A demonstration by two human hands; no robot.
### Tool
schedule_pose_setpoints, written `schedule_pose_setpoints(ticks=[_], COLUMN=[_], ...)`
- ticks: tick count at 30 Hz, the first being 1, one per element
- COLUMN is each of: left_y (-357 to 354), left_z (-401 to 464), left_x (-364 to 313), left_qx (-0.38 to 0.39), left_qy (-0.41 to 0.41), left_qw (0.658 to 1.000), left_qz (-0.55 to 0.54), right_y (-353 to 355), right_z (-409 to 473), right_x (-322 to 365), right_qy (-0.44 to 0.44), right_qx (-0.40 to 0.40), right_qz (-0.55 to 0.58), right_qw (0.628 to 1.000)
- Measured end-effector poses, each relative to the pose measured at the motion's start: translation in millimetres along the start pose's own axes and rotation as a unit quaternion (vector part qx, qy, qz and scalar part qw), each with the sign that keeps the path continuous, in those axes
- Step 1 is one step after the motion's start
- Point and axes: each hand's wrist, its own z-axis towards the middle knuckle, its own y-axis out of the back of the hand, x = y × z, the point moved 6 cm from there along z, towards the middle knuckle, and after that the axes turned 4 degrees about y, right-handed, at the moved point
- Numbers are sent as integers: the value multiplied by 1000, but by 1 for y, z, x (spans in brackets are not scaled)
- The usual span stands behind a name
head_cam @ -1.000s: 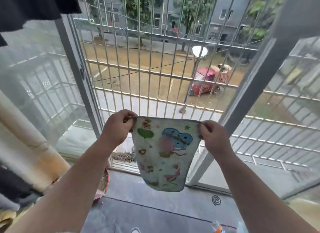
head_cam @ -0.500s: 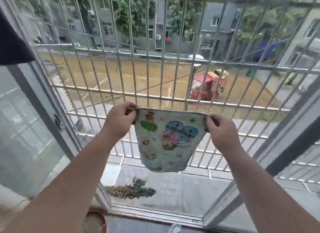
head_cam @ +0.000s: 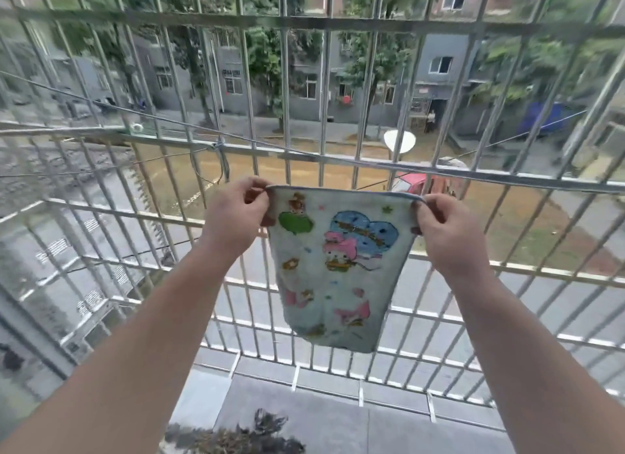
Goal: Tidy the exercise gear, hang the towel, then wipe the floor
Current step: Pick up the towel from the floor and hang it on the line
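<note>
The left hand [head_cam: 236,213] pinches the top left corner of a small towel [head_cam: 334,267], and the right hand [head_cam: 446,233] pinches its top right corner, fingers curled round the hem. The towel is soft, fuzzy cloth, pale blue, printed with cartoon figures, a blue heart and a green blob; its top edge is stretched taut and it narrows toward a rounded lower edge. It hangs in the air in front of a metal window grille [head_cam: 304,156] of thin bars, just below a horizontal rail.
</note>
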Motion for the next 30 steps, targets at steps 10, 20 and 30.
schedule_pose_setpoints(ticks=[10, 20, 30], left_y=[-26, -36, -84], left_z=[110, 212, 256], left_x=[-47, -98, -86], left_qx=[20, 27, 27], left_qy=[-90, -154, -341], left_qw=[994, 983, 930], left_qz=[-63, -98, 135], right_y=[2, 3, -39], right_z=[110, 195, 254], right_x=[21, 51, 24], right_qy=[35, 38, 57], right_qx=[-62, -109, -112], right_qz=[-40, -36, -119], right_qw=[997, 993, 985])
